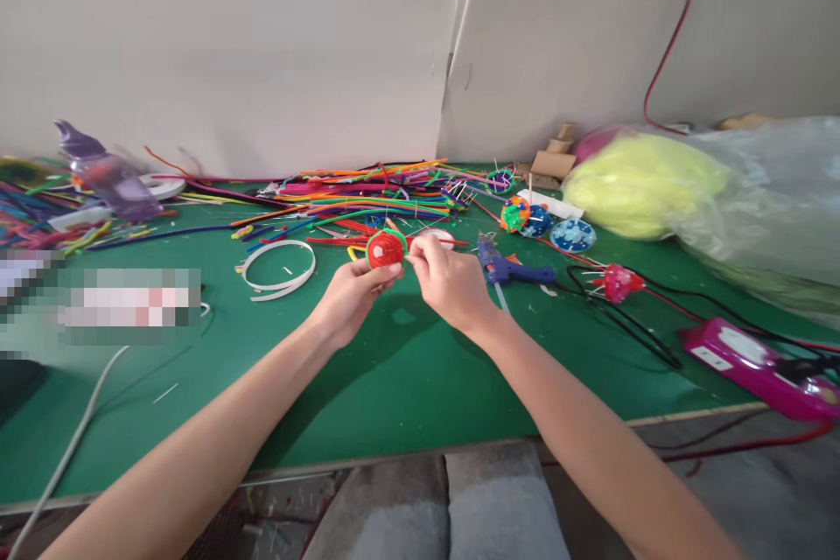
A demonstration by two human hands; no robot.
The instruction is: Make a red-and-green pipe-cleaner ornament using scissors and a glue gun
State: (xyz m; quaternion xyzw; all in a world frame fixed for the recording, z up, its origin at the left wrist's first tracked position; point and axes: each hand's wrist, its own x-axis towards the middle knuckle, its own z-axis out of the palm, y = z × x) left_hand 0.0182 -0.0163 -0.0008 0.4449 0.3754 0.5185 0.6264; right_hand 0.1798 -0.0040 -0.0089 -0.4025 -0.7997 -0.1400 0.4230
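A small red disc (pixel 387 250) of coiled pipe cleaner, with a green rim and a pale spot near its middle, is held up over the green table. My left hand (pixel 360 289) grips it from below left, thumb across its lower edge. My right hand (pixel 450 276) is pinched closed at the disc's right edge, by the green rim; whatever lies between those fingertips is too small to make out. Just right of my right hand lies a blue glue gun (pixel 515 269). Behind both hands a pile of coloured pipe cleaners (pixel 367 197) spreads along the table.
A white strip loop (pixel 279 267) lies left of my hands. Decorated discs (pixel 572 234), a pink spiky piece (pixel 622 283), a magenta power strip (pixel 754 363) with cables, and plastic bags (pixel 656 184) occupy the right. A purple bottle (pixel 115 179) stands tilted at left. White panels (pixel 229 52) close the back.
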